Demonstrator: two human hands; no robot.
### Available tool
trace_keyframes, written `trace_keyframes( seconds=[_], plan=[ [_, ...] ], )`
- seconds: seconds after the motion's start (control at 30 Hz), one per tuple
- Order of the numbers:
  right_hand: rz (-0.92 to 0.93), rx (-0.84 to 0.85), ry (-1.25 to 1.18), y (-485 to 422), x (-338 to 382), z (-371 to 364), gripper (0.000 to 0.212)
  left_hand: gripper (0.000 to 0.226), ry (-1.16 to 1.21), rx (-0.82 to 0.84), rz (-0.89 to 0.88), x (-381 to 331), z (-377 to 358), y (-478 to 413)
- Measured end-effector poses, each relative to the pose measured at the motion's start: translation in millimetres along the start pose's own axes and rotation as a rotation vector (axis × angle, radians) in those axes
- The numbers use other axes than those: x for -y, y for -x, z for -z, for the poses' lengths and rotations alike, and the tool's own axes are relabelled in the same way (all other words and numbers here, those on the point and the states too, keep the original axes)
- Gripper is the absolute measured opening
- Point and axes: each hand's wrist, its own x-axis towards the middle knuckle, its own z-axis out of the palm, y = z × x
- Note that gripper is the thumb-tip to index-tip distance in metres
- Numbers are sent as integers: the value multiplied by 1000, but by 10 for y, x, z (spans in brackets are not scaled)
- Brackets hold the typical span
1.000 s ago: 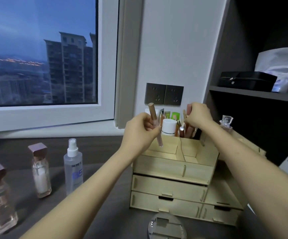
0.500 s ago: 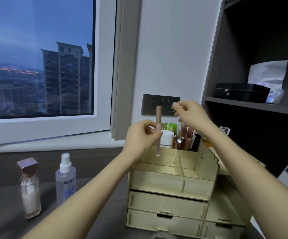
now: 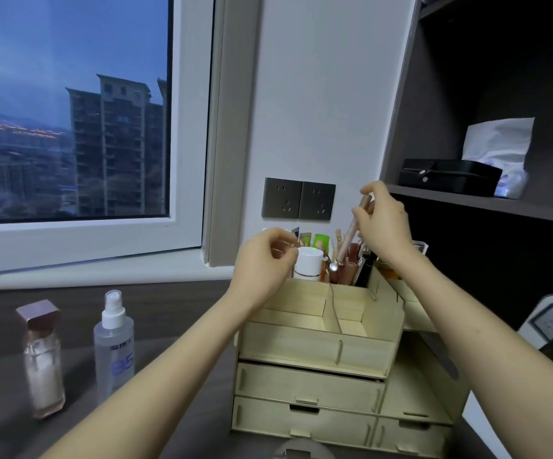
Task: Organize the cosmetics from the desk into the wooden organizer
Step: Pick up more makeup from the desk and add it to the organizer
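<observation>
Desk (image 3: 175,313): we saw a dark top running under the window.
Wooden organizer (image 3: 311,352): it stood on the desk at right. Its drawers were pushed in, and we noted open trays on top and a crowded back compartment.
Right hand (image 3: 384,223): it was raised over the back compartment, and its fingertips pinched the slim pink stick near its upper end.
Left hand (image 3: 263,260): it hovered at the organizer's left rear corner with its fingers curled in. We made out nothing in them.
Spray bottle (image 3: 113,346): it stood upright on the desk, well left of the organizer.
Glass bottle (image 3: 42,359): it was rose-capped and stood just left of the spray bottle.
White-capped bottle (image 3: 308,263): it stood in the back compartment beside the left hand.
Slim pink stick (image 3: 348,238): it was tilted, with its lower end down among the upright items in the back compartment.
</observation>
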Motion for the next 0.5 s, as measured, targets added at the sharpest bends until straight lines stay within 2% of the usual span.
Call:
trace_keyframes(
  seconds=[0.2, 0.4, 0.5],
  plan=[
    [-31, 112, 200, 34, -155, -195, 22, 16, -45, -15, 39, 113, 161, 58],
    [129, 134, 556, 12, -19, -173, 22, 16, -81, -20, 58, 161, 282, 148],
    [181, 130, 639, 32, 49, -132, 22, 15, -92, -14, 68, 157, 383, 217]
  ],
)
